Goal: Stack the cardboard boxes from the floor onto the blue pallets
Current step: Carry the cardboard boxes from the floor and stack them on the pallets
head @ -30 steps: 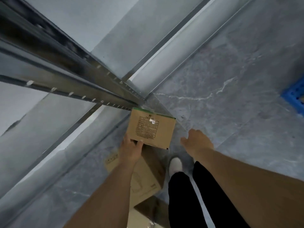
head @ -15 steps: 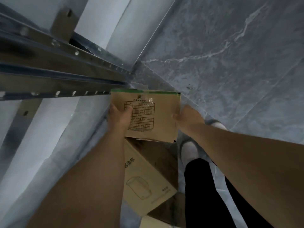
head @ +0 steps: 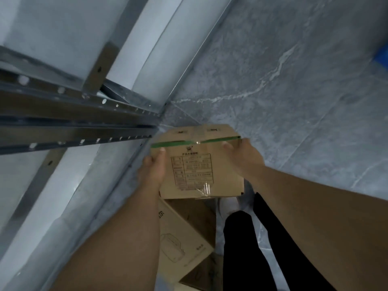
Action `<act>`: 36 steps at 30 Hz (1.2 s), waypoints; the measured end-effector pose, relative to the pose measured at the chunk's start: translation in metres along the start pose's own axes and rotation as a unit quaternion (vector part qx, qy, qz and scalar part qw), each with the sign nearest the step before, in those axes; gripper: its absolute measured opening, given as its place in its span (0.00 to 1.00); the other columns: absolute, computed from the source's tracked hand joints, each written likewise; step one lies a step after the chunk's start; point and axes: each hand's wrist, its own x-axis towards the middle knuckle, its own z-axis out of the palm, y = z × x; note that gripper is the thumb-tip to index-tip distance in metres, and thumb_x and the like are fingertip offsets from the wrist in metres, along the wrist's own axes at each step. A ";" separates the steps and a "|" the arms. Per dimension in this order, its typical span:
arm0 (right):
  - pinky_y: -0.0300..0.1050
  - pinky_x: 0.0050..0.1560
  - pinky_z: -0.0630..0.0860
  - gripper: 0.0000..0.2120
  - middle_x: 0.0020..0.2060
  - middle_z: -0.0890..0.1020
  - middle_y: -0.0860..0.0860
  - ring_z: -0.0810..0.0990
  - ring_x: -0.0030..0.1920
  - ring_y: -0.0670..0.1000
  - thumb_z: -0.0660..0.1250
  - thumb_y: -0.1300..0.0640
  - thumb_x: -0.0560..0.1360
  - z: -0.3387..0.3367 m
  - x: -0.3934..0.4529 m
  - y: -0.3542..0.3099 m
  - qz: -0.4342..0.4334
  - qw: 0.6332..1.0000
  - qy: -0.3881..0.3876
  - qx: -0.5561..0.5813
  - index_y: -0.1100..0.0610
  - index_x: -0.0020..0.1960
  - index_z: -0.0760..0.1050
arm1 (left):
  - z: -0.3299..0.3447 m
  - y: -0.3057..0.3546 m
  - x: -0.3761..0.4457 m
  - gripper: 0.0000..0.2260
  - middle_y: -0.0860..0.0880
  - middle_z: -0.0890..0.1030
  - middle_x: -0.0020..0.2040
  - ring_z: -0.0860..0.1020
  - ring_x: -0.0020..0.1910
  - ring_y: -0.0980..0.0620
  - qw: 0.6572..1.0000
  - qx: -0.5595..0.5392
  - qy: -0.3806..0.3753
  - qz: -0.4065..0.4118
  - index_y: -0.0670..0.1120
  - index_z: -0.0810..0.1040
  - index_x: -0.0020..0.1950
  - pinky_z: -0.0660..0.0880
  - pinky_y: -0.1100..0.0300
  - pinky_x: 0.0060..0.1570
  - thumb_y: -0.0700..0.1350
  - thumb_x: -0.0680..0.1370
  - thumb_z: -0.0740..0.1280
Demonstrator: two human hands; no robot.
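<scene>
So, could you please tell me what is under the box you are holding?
Under the held box, gripped by the left hand and right hand, lies another cardboard box on the floor. Its far end is covered.

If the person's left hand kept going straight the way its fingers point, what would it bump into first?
The left hand grips the cardboard box and points up-frame toward the metal shelf rail; probably that rail first, though depth is unclear.

Three cardboard boxes are counted: one held box (head: 197, 162), one larger box (head: 182, 238) below it and a third box (head: 201, 274) partly cut off at the frame's lower edge. Two hands are recorded, the left hand (head: 152, 172) and right hand (head: 244, 157) (both on the held box). One blue pallet corner (head: 383, 56) and one metal rack (head: 73, 120) are noted.
</scene>
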 end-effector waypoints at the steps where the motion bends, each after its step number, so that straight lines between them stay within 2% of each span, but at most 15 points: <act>1: 0.50 0.54 0.71 0.32 0.58 0.76 0.59 0.75 0.57 0.61 0.56 0.36 0.74 -0.012 -0.011 0.003 0.013 1.000 0.012 0.004 0.60 0.66 0.63 | 0.001 0.006 -0.014 0.31 0.42 0.73 0.66 0.72 0.63 0.40 1.000 -0.007 0.006 -0.001 0.48 0.67 0.70 0.69 0.42 0.63 0.67 0.76 0.52; 3: 0.52 0.54 0.70 0.33 0.59 0.75 0.61 0.74 0.58 0.62 0.54 0.34 0.74 -0.038 -0.036 0.010 0.039 0.999 0.037 0.003 0.60 0.66 0.63 | 0.000 0.017 -0.045 0.31 0.40 0.76 0.62 0.75 0.60 0.40 0.999 -0.033 0.017 -0.012 0.43 0.71 0.66 0.72 0.44 0.60 0.66 0.76 0.54; 5: 0.52 0.53 0.69 0.30 0.60 0.73 0.62 0.74 0.58 0.62 0.53 0.37 0.77 -0.064 -0.061 0.017 0.044 0.998 0.043 -0.027 0.58 0.67 0.64 | -0.003 0.026 -0.077 0.29 0.40 0.78 0.57 0.77 0.54 0.40 1.000 -0.008 0.020 -0.012 0.42 0.73 0.60 0.75 0.45 0.56 0.65 0.77 0.53; 8: 0.49 0.48 0.67 0.26 0.59 0.75 0.60 0.74 0.57 0.61 0.53 0.40 0.78 -0.101 -0.101 0.033 0.090 0.994 0.060 -0.006 0.59 0.66 0.65 | -0.008 0.034 -0.122 0.26 0.40 0.78 0.54 0.78 0.51 0.40 0.999 0.033 0.000 0.008 0.42 0.70 0.63 0.75 0.46 0.54 0.61 0.78 0.53; 10: 0.47 0.48 0.67 0.23 0.57 0.76 0.59 0.75 0.56 0.59 0.55 0.44 0.78 -0.123 -0.127 0.046 0.117 0.991 0.064 0.016 0.61 0.64 0.67 | -0.008 0.036 -0.149 0.22 0.41 0.79 0.52 0.78 0.50 0.40 0.998 0.045 -0.036 0.026 0.44 0.71 0.61 0.75 0.45 0.56 0.59 0.79 0.53; 14: 0.46 0.51 0.70 0.20 0.58 0.76 0.59 0.75 0.58 0.60 0.57 0.50 0.78 -0.162 -0.180 0.073 0.140 0.986 0.075 0.059 0.62 0.63 0.68 | -0.010 0.043 -0.207 0.17 0.42 0.79 0.53 0.77 0.53 0.41 0.993 0.038 -0.093 0.063 0.46 0.72 0.61 0.73 0.45 0.58 0.55 0.79 0.55; 18: 0.47 0.54 0.70 0.16 0.57 0.77 0.61 0.75 0.58 0.60 0.57 0.54 0.78 -0.194 -0.224 0.103 0.137 0.979 0.111 0.102 0.63 0.60 0.70 | -0.008 0.058 -0.261 0.16 0.43 0.78 0.55 0.77 0.54 0.42 0.983 0.057 -0.122 0.126 0.49 0.72 0.65 0.73 0.46 0.59 0.53 0.79 0.57; 23: 0.46 0.45 0.68 0.12 0.54 0.77 0.58 0.72 0.46 0.56 0.57 0.54 0.77 -0.237 -0.269 0.148 0.132 0.962 0.160 0.180 0.60 0.57 0.69 | 0.014 0.076 -0.325 0.18 0.44 0.75 0.62 0.74 0.58 0.44 0.963 0.080 -0.140 0.214 0.49 0.67 0.70 0.71 0.50 0.61 0.47 0.80 0.58; 27: 0.45 0.46 0.67 0.13 0.49 0.75 0.55 0.71 0.46 0.54 0.56 0.55 0.78 -0.280 -0.298 0.192 0.126 0.945 0.199 0.229 0.59 0.60 0.69 | 0.049 0.090 -0.381 0.16 0.44 0.76 0.61 0.74 0.52 0.47 0.948 0.088 -0.141 0.271 0.47 0.69 0.68 0.72 0.53 0.57 0.43 0.79 0.60; 31: 0.47 0.46 0.69 0.11 0.45 0.74 0.54 0.73 0.48 0.57 0.58 0.56 0.78 -0.322 -0.320 0.249 0.116 0.923 0.228 0.288 0.59 0.58 0.70 | 0.094 0.102 -0.442 0.19 0.45 0.75 0.62 0.74 0.56 0.45 0.938 0.110 -0.134 0.301 0.49 0.66 0.71 0.69 0.56 0.53 0.44 0.79 0.60; 36: 0.46 0.45 0.68 0.13 0.51 0.77 0.57 0.73 0.48 0.57 0.59 0.56 0.78 -0.380 -0.336 0.329 0.109 0.905 0.259 0.318 0.60 0.61 0.70 | 0.163 0.111 -0.522 0.22 0.46 0.73 0.67 0.73 0.62 0.44 0.917 0.147 -0.141 0.343 0.50 0.62 0.74 0.70 0.52 0.62 0.45 0.79 0.60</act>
